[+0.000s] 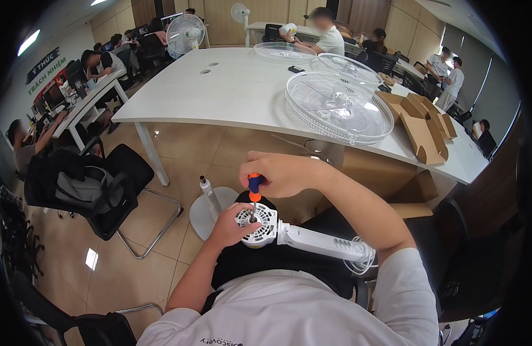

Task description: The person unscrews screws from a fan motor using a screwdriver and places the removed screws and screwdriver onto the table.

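A white fan motor housing (268, 224) with a slotted round back lies on my lap. From it a white fan neck with buttons (326, 244) runs to the right, its cord coiled at the end. My left hand (230, 226) is closed around the left side of the housing, thumb and fingers near its centre. Above it, my right hand (277, 175) grips the orange and blue handle of a screwdriver (254, 183). The screwdriver points down, its shaft reaching the middle of the housing; the exact contact of the tip is too small to make out.
A white fan base with a pole (210, 199) stands on the floor ahead. On the white table (179, 92) lie a fan cage with blades (338, 106), other cages and a cardboard box (419, 130). A black chair (99, 184) holding a grey backpack is at left. People sit and stand further back.
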Motion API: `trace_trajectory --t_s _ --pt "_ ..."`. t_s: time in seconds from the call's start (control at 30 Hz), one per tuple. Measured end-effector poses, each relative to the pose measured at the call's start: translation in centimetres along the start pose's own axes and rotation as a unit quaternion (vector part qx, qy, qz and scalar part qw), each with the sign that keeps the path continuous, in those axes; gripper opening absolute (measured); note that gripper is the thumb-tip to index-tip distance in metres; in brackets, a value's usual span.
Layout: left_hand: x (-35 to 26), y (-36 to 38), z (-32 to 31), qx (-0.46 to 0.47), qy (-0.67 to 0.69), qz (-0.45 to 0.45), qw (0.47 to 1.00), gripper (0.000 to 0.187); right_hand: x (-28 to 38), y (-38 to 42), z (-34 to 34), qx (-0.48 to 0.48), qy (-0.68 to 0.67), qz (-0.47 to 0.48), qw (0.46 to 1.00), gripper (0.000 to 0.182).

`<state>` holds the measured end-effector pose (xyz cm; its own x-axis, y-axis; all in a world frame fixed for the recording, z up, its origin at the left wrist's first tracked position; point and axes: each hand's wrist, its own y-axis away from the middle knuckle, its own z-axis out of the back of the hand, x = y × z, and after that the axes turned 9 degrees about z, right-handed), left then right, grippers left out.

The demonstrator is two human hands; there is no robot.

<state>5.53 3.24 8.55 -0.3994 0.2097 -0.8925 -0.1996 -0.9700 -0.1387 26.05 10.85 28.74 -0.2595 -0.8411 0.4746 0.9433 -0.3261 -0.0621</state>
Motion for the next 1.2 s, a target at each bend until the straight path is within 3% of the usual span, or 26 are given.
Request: trace_trajectory --t_s 0.2,0.67,0.87,0.93,1.03,1.2 --pt "0.3 0.0 0.0 -0.001 0.006 -0.01 1.0 0.046 -0.3 -0.5 -0.5 -0.046 -0.02 0.051 0.997 0.012" --pt "0.8 -0.1 -0.1 0.0 0.013 -0.005 1.0 0.05 0.7 0.0 1.0 -0.058 -0.022 0.031 0.998 0.011" --pt "1.7 -0.4 0.2 0.0 -0.011 -0.071 0.997 0.033 0.5 0.4 1.8 -0.084 -0.018 0.031 0.996 0.013" --pt "2.3 -0.7 0.0 -0.014 0.068 -0.065 0.995 0.025 0.3 0.5 1.8 -0.091 -0.02 0.037 0.995 0.013" --pt "1.2 -0.8 0.4 0.006 0.063 -0.01 0.998 0.026 0.0 0.6 1.7 -0.103 -0.041 0.039 0.993 0.013" --pt "0.8 -0.8 0.6 0.01 0.007 -0.009 1.0 0.022 -0.3 0.6 1.2 -0.122 -0.057 0.041 0.99 0.012"
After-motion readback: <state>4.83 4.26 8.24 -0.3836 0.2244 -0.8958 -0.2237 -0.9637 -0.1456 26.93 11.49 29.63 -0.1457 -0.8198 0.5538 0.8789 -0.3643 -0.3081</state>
